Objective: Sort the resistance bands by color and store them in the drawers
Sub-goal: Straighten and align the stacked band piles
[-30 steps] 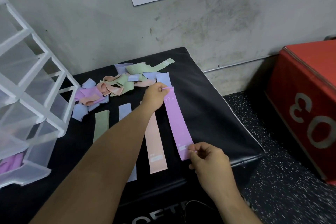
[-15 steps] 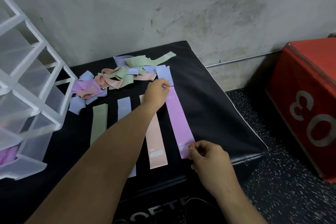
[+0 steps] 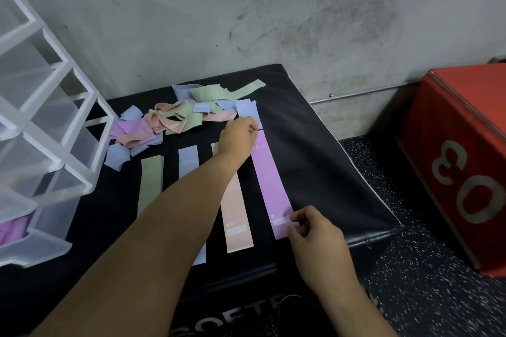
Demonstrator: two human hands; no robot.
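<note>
left hand [image 3: 236, 135]: fingers pinch far end of purple band [image 3: 269, 183] | right hand [image 3: 315, 232]: fingers pinch near end | band: flat on black padded box [image 3: 315, 150], long axis running from one hand's fingers to the other's | drawers [image 3: 41, 107]: left of both hands, left hand nearer
</note>
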